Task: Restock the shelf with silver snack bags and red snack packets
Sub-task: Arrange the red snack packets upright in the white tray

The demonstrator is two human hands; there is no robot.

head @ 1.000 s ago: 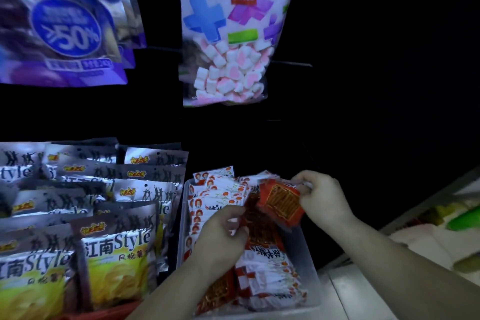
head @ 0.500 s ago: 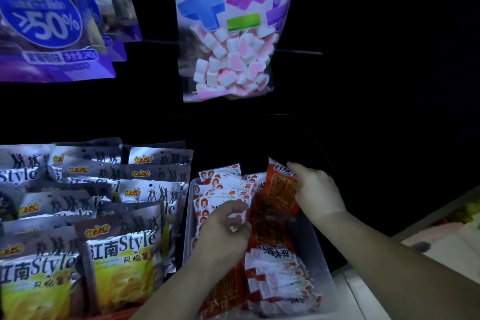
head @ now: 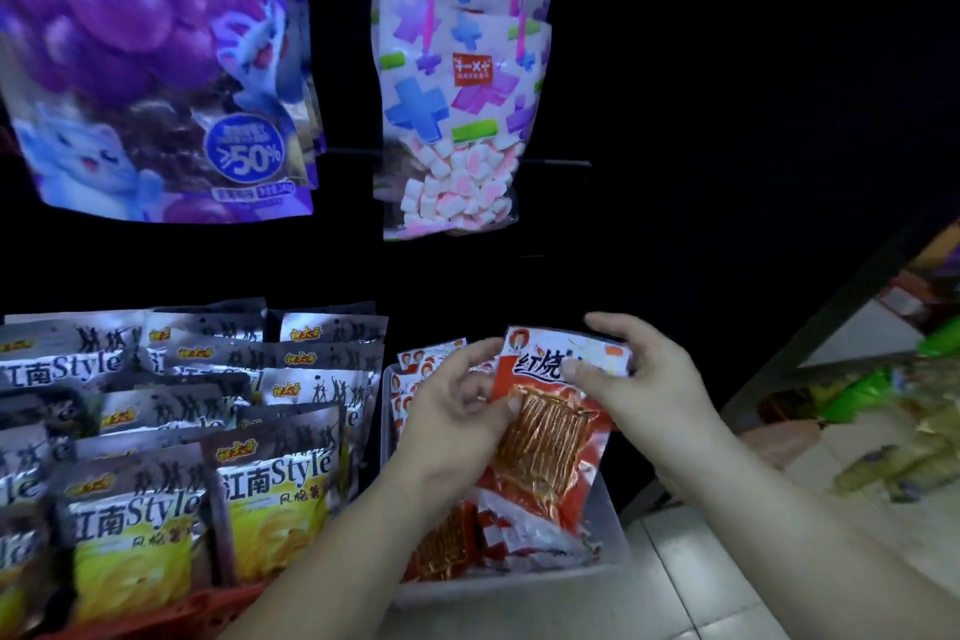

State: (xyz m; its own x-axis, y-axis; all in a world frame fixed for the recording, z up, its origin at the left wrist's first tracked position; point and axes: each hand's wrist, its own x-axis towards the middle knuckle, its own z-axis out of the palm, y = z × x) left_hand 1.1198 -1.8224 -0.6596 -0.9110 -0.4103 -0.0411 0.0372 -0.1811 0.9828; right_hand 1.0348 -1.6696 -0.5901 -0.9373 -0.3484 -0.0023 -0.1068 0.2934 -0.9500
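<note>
Since 0.5 s ago the right hand (head: 639,374) no longer presses a packet upright at the back of the bin. One flat red snack packet (head: 550,442) w/ white header & clear window is now up btwn both hands, face to the camera, above the bin. The left hand (head: 457,411) has come off the packet row and is on this pkt too. The view also tilts higher, so more of the hanging bags shows.

Right hand pinches the white header: thumb on the front, fingers curled over the top edge. Left hand grips the pkt's left edge, thumb on the clear window, fingers behind. The pkt tilts slightly, its lower end over loose red packets (head: 519,533) lying at the front of the translucent grey plastic bin (head: 493,587). Behind the left hand, a row of red-and-white packets (head: 415,364) stands at the bin's back left.

Just left of the bin, silver snack bags (head: 275,483) w/ yellow chip pics stand in overlapping rows in a red plastic basket (head: 156,613); only its rim shows. Above, on dark backing, hang a purple grape-print bag (head: 145,68) and a clear marshmallow bag (head: 457,130) w/ coloured plus signs & pink handles. Far right: blurred green packs (head: 878,390) on another shelf, can't tell what they are.
</note>
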